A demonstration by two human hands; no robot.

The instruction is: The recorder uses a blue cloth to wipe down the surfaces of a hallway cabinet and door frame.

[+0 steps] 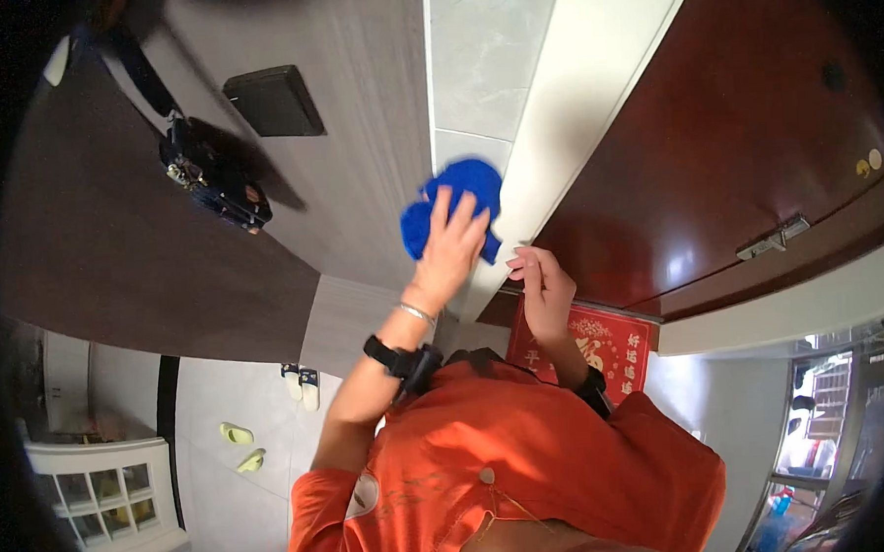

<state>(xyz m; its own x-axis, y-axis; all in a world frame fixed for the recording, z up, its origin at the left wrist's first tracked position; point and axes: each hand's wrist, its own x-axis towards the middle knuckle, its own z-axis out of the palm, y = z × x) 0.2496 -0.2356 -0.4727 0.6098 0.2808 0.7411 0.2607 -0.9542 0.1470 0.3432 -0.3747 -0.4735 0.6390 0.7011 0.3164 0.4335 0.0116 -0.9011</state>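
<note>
My left hand [451,238] is spread over a bright blue cloth [475,182] and presses it flat. The cloth lies against the narrow grey tiled strip [486,89], between a grey wood-grain panel [376,116] and a white door frame [554,138]. A bracelet and a black wrist strap are on my left forearm. My right hand [548,293] is beside the lower part of the frame with its fingers loosely bent. I see nothing in it. Whether its fingertips touch the frame, I cannot tell.
A dark red door [702,139] with a metal handle [773,237] stands to the right, above a red doormat [622,342] bearing writing. At left are a black box [275,102] and a dark bag [216,182]. Green slippers [236,433] and dark-and-white slippers [308,389] lie on the floor.
</note>
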